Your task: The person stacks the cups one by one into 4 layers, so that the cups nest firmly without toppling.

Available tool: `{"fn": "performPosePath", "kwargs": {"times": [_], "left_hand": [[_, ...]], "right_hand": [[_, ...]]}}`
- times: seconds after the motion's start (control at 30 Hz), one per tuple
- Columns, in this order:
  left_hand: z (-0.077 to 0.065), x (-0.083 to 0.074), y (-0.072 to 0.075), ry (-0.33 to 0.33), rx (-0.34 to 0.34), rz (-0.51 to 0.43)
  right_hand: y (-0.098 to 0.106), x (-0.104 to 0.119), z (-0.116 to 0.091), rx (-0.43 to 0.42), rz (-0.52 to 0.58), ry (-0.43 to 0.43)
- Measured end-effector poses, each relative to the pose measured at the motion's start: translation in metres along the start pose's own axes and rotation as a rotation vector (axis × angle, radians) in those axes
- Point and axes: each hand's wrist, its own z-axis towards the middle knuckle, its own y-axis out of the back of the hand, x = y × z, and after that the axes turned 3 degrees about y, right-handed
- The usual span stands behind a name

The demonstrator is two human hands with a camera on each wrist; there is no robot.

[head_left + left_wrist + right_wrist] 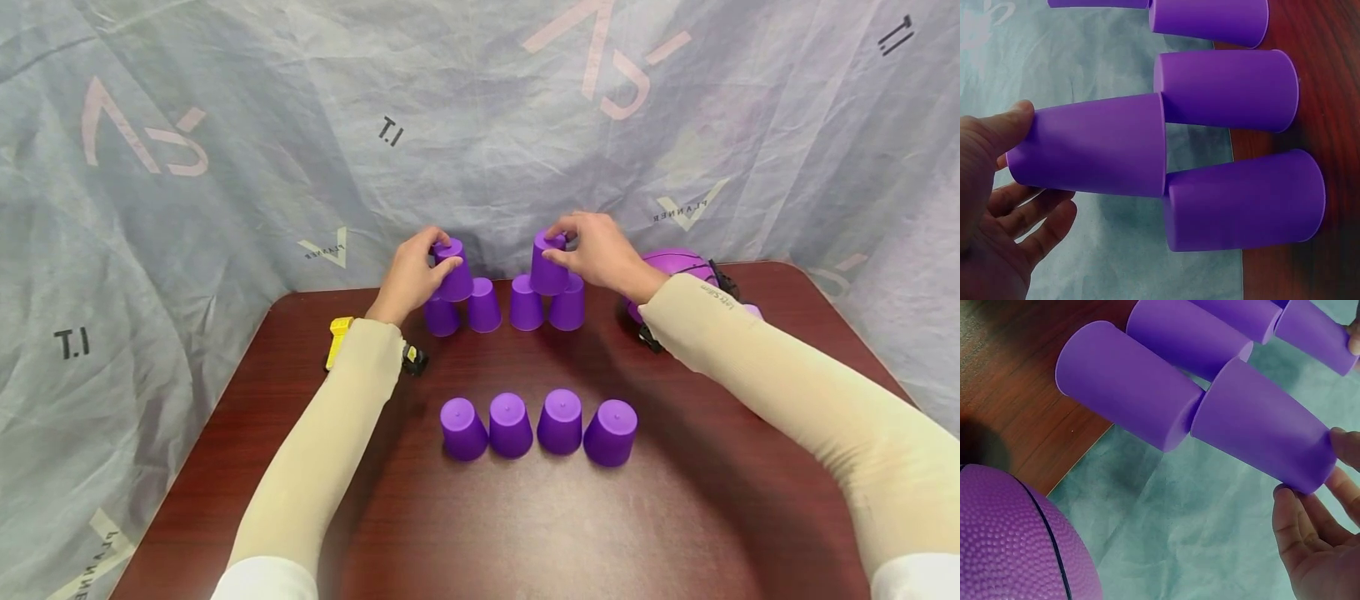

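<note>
My left hand [414,271] pinches an upside-down purple cup [1091,147] near its base, thumb on one side and fingers on the other. That cup's rim sits across the tops of two inverted purple cups, a left one [1247,203] and a right one [1229,90]. My right hand [600,250] grips a matching purple cup [1263,428] the same way, its rim over another inverted pair, a left cup [527,303] and a right cup [1129,384]. Both pairs stand in a row at the back of the table.
Several more inverted purple cups [511,427] stand in a row across the middle of the table [480,525]. A purple ball [1022,537] lies at the back right. By my left forearm is a yellow object [340,333]. A grey cloth [480,125] hangs behind the table.
</note>
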Motion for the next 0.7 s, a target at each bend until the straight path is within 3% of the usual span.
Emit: {"fn": "performPosePath", "kwargs": {"times": [0.5,0.7], "left_hand": [[0.0002,-0.0018,-0.0011,0.041,0.031,-0.023],[0.0009,0.0019,-0.0005,-0.012,-0.004,-0.021]], "right_hand": [[0.0011,-0.0030,-0.0015,0.030,0.008,0.000],[0.0034,-0.0022,-0.0003,0.048,0.002,0.002]]}}
